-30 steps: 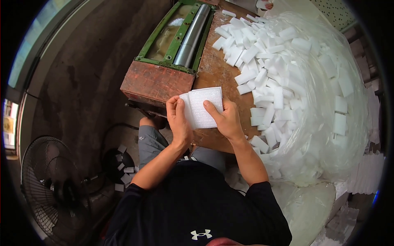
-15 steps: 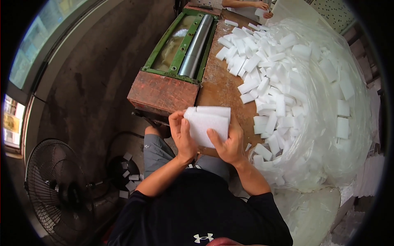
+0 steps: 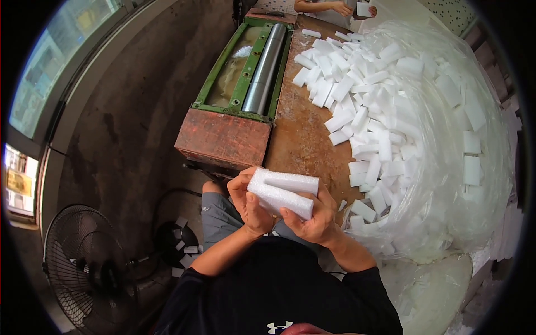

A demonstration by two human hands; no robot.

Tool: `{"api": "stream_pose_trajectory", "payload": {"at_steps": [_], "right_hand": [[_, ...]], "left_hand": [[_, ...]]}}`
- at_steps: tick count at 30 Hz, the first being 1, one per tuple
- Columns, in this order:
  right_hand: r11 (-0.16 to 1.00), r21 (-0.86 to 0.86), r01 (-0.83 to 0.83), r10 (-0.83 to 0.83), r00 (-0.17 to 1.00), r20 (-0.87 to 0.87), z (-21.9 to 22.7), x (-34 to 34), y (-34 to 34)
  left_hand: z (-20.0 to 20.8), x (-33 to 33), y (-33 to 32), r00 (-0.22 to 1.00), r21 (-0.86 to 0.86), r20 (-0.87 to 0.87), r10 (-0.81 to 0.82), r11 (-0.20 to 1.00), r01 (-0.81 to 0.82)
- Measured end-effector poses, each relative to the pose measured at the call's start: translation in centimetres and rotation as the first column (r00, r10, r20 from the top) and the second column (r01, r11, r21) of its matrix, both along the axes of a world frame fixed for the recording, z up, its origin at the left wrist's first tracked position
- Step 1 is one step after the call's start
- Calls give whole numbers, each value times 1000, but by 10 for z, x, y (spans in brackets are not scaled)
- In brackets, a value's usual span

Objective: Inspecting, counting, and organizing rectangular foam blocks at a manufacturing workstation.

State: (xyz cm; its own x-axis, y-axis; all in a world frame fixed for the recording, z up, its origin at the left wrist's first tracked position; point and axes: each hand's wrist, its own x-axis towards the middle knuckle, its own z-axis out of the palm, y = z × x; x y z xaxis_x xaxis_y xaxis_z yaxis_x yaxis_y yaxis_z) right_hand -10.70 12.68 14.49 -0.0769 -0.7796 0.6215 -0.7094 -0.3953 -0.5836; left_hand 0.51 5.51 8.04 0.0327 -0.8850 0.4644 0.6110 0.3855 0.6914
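Observation:
In front of my lap I hold a white foam piece (image 3: 277, 199). It has two thick legs joined at the left end, with a slot between them opening to the right. My left hand (image 3: 254, 211) grips the joined end, its thumb on the near face and fingers behind. My right hand (image 3: 314, 222) grips the near leg's right end, thumb in front; its other fingers are partly hidden behind the foam. To the right, many white foam blocks (image 3: 341, 86) lie heaped on a brown worktable (image 3: 304, 146), spilling from a clear plastic bag (image 3: 446, 206).
A green-framed machine with a steel roller (image 3: 264, 70) stands ahead, behind a reddish wooden box (image 3: 223, 135). At lower left is a black fan (image 3: 84, 268), with foam scraps (image 3: 191, 249) on the floor nearby. Across the table, a co-worker's hands (image 3: 341, 8) handle a white piece.
The foam has tipped in my hands, so its edge and the slot between its legs now show. Both hands sit slightly lower in view. The co-worker's hands have moved apart.

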Motion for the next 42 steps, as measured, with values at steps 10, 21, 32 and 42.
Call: {"api": "stream_pose_trajectory", "payload": {"at_steps": [10, 21, 32, 42], "right_hand": [[943, -330, -48, -72, 937, -342, -16, -12, 0], [932, -337, -133, 35, 959, -281, -13, -26, 7], [986, 159, -44, 56, 996, -74, 50, -39, -1], [989, 144, -36, 66, 975, -211, 47, -31, -6]], "left_hand": [[19, 4, 5, 913, 241, -120, -391, 880, 409], [23, 0, 15, 952, -42, 210, -224, 970, 238], [8, -1, 8, 883, -226, 469, -30, 962, 152], [6, 5, 14, 852, -284, 523, 22, 947, 150]]}}
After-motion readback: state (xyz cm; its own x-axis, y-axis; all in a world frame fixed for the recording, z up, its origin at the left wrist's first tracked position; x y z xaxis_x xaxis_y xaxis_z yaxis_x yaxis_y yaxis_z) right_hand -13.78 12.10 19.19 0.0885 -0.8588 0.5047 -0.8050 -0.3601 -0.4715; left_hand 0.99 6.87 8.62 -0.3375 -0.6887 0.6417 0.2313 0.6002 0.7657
